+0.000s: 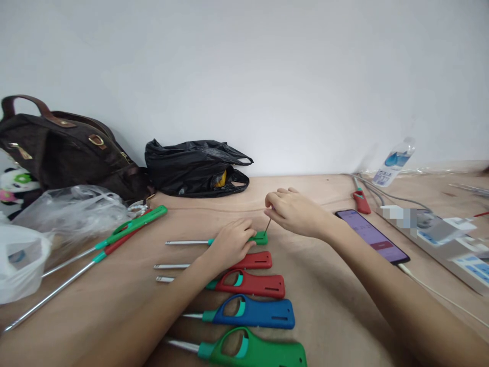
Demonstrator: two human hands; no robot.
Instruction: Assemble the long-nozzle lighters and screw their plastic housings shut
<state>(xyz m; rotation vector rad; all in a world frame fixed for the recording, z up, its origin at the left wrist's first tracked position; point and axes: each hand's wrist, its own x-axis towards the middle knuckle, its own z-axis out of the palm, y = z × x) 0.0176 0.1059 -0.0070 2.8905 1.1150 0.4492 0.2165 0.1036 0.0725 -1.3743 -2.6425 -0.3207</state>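
Note:
Several long-necked lighters lie in a column on the table. My left hand (232,243) is closed on the farthest green lighter (261,237), pressing it to the table and hiding its middle. A thin screwdriver-like rod (268,226) is pinched in my right hand (281,208), its tip at the handle end of that lighter. Nearer to me are a red lighter (260,260), a second red lighter (267,284), a blue lighter (273,312) and a large green lighter (275,352), all with handles to the right.
At the left are a dark bag (72,148), clear plastic (76,206), a white bag (23,265) and crossed lighters (133,224). A black bag (191,168) lies by the wall. At the right are a phone (372,237), bottle (393,163), small red lighter (361,201) and power strip (446,255).

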